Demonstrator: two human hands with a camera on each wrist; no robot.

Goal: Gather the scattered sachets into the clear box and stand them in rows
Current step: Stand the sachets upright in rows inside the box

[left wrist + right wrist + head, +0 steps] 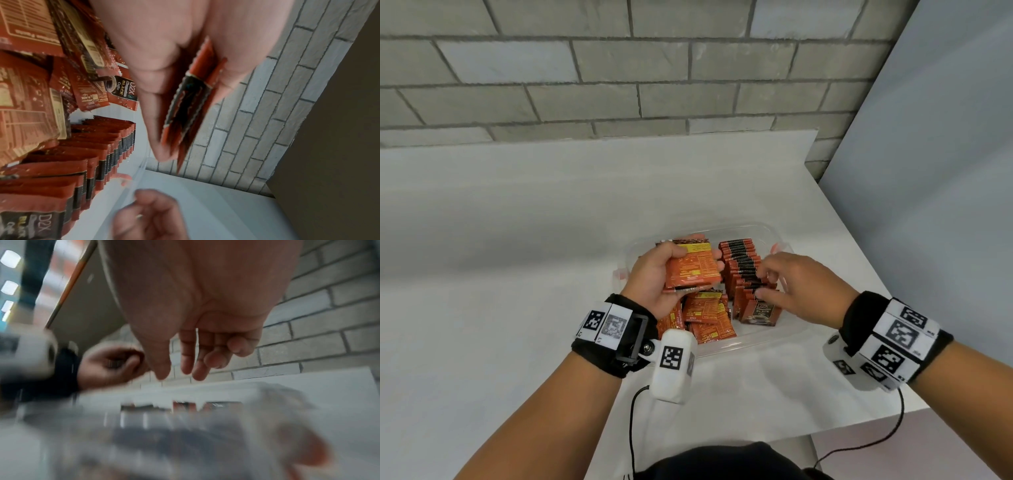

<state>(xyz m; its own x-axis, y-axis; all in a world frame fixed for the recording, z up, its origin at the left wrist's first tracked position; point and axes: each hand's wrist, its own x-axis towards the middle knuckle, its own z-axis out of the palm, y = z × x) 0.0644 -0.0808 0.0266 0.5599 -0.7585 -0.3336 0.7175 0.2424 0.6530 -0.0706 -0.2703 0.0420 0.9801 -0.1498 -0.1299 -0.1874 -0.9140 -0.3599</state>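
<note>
Sachets (744, 270) are already inside the clear box (763, 337), which sits on the white table (517, 240) near its right edge. On the right side of the box, 1 row stands upright from far to near, each packet leaning on the next one, so the row keeps itself up. On the left side, loose sachets (709, 318) lie flat in a heap and, in my judgement, are waiting to be stood. The left hand (654, 277) holds a small stack of sachets (693, 270) above the far left part of the box, with thumb on 1 face and fingers curled behind; probably it squares them together before setting them in as 1 group. The right hand (794, 284) is over the standing row, holding nothing, its fingers loosely bent and its fingertips at the top edges of the packets, I think to steady or tidy the row. On the nearest standing packet I can read "D2X" and "BLACK", and the left wrist view also shows "Coffee". The right wrist view is too blurred for reading anything.
</note>
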